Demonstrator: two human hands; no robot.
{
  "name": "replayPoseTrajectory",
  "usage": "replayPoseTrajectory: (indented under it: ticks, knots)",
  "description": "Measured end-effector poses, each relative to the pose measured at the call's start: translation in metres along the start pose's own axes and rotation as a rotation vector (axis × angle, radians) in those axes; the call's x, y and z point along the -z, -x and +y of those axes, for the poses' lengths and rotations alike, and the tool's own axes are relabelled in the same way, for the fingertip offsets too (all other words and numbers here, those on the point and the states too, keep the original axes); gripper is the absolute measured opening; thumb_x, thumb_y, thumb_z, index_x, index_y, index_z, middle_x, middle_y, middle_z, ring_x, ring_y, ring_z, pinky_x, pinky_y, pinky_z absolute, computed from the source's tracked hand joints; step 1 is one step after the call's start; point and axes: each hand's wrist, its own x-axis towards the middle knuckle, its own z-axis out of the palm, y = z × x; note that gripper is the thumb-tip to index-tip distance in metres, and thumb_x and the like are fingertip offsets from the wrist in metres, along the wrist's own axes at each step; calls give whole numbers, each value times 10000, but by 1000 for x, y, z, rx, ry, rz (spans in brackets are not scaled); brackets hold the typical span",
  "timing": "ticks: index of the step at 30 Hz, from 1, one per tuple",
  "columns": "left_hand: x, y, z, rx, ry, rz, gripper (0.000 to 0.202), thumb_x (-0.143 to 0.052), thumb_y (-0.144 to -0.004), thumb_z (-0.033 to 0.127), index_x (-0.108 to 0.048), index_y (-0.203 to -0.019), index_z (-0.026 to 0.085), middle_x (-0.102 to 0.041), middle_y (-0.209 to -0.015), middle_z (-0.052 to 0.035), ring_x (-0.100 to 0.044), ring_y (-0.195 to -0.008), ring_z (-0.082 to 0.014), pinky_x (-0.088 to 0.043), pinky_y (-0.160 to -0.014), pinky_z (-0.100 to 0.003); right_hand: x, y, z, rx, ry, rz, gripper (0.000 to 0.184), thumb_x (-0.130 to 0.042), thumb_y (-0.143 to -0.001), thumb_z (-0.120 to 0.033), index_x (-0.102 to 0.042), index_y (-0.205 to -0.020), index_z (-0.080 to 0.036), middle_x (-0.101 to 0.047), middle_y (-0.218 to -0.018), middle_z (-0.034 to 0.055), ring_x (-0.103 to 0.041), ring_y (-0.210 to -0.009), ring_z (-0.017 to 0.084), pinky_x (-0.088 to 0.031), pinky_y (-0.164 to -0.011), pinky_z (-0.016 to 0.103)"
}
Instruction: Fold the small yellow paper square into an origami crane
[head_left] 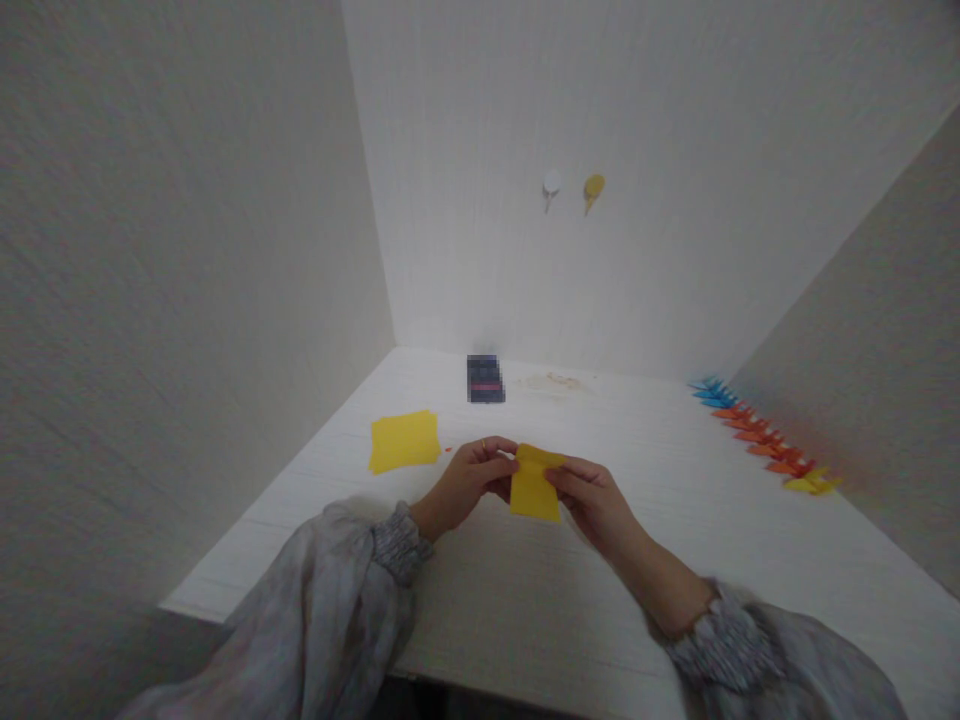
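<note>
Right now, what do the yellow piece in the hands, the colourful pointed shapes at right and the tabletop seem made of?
Yellow piece: apparently matte paper; it is thin, without shine. Pointed shapes: probably folded paper, matte, judging by their sharp points. Tabletop: perhaps laminate or painted wood, pale with faint streaks; I can't tell which.

White hook [552,183] and gold hook [594,187] on back wall [465,200], blurred dark object [484,380] below.
</note>
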Motion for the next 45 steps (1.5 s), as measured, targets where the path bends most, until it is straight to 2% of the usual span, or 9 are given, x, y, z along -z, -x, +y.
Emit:
replayPoseTrajectory:
  ticks: [4,8,11,17,24,29,31,38,45]
  knots:
    - [-2,2,2,-11,52,-16,164,-583,-664,222,-568,-795,126,-575,-651,-8,-548,-554,-83,-438,-500,-185,5,0,4,78,94,45,159,-630,-647,-233,-685,-795,-221,-678,-801,36,-603,-729,176,-460,-702,312]
    - [-2,1,2,16,93,-8,245,-518,-723,334,-543,-882,148,-577,-698,-20,-564,-607,-101,-465,-527,-211,9,0,4,222,299,61,153,-568,-706,-219,-680,-806,-247,-668,-855,22,-593,-786,169,-455,-730,298]
    - [-2,0,1,80,7,-23,301,-513,-715,401,-537,-838,127,-600,-751,-56,-587,-618,-125,-478,-507,-229,10,1,2,364,507,76,191,-513,-747,-206,-667,-849,-253,-657,-839,21,-587,-781,158,-459,-702,277]
    - [0,-2,-3,125,-150,12,311,-634,-625,336,-549,-823,113,-632,-753,-67,-594,-548,-108,-459,-489,-195,10,4,-4,556,820,4,262,-443,-784,-192,-629,-955,-262,-620,-864,42,-572,-780,157,-452,-679,279]
    - [6,-7,-8,-41,-343,105,306,-624,-629,314,-583,-855,113,-621,-663,-39,-546,-513,-87,-431,-492,-197,7,2,-16,450,657,41,276,-444,-794,-250,-569,-1039,-256,-572,-1002,64,-541,-881,186,-428,-788,347]
    - [2,-2,-6,-158,-564,-51,248,-557,-691,291,-626,-882,150,-600,-642,-11,-506,-543,-78,-398,-536,-194,4,-7,-12,320,729,30,227,-562,-713,-299,-608,-922,-222,-591,-853,47,-559,-775,170,-449,-719,307]
    - [1,-1,-5,-189,-612,-65,223,-549,-697,291,-634,-850,153,-597,-639,-8,-507,-561,-82,-388,-544,-194,3,-8,-8,275,754,20,171,-561,-712,-311,-612,-833,-202,-590,-761,36,-555,-705,160,-452,-665,292]
    - [1,-5,-12,-144,-313,69,278,-653,-593,284,-548,-799,129,-594,-691,-17,-535,-597,-91,-422,-581,-225,4,-4,-4,269,650,132,169,-571,-704,-352,-567,-739,-186,-555,-671,12,-517,-625,138,-429,-588,254]
    - [-4,-1,-5,-185,-252,133,296,-664,-588,232,-527,-835,145,-583,-688,1,-543,-612,-87,-430,-580,-209,1,-3,-4,278,592,144,151,-579,-701,-340,-560,-735,-194,-518,-655,7,-487,-613,130,-425,-568,245]
